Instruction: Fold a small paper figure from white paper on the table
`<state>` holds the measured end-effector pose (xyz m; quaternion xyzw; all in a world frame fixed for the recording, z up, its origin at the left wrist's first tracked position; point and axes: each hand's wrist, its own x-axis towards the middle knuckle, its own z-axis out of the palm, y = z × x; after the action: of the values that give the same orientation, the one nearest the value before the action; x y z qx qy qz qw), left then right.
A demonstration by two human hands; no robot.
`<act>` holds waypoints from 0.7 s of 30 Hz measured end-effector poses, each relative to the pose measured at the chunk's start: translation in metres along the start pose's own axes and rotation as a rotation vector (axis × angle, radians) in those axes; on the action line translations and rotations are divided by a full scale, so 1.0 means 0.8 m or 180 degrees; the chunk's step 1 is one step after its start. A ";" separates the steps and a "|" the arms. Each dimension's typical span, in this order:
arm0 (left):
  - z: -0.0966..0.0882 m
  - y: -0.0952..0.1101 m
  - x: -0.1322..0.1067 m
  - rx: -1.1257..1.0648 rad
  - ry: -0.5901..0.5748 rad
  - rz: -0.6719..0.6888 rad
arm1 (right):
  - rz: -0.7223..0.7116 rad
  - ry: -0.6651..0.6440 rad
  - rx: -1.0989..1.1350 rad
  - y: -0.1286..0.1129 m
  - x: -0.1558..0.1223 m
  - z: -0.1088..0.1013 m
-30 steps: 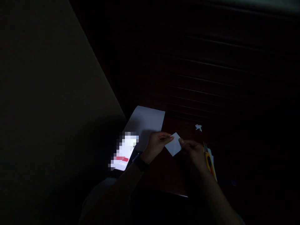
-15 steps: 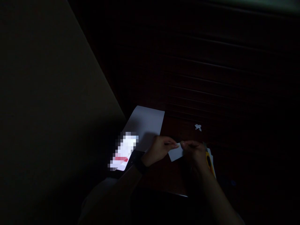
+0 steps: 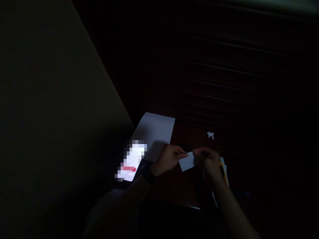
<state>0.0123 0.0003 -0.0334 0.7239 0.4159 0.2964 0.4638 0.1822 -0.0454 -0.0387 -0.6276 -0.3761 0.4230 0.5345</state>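
Note:
A small white piece of paper (image 3: 187, 162) is stretched between my hands above a dark reddish table. My left hand (image 3: 169, 157), with a dark band on its wrist, pinches the paper's upper left edge between thumb and fingers. At the upper right corner, the thumb and finger of my right hand (image 3: 210, 162) close on the same paper. The right part of the paper lies in shadow behind that hand. Dim light hides the finer details of the fingers.
A large white sheet (image 3: 159, 129) lies at the left, beside a lit phone (image 3: 132, 162) whose screen is blurred. Paper scraps (image 3: 210, 135) lie toward the back. A yellow-handled tool (image 3: 224, 171) and white paper (image 3: 226, 172) are partly hidden behind my right forearm.
My right hand has shifted slightly to the right along the paper, away from my left fingertips. The left hand and the paper have barely moved.

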 end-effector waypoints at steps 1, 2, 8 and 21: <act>0.000 0.000 0.000 -0.0002 0.0003 0.0005 | -0.0012 0.0014 0.0019 0.000 -0.001 0.000; 0.000 0.000 0.000 -0.0018 -0.0005 0.0012 | -0.0013 0.0021 0.0054 0.000 -0.002 0.000; -0.003 0.003 0.000 -0.0099 0.0062 0.0041 | -0.0043 0.0274 0.0133 -0.001 -0.002 -0.001; -0.009 0.010 0.000 -0.0550 0.0124 -0.0253 | -0.0096 0.0500 0.0532 -0.009 0.001 -0.005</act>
<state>0.0092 0.0015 -0.0236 0.6582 0.4262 0.3265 0.5277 0.1862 -0.0447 -0.0311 -0.6064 -0.3059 0.3944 0.6190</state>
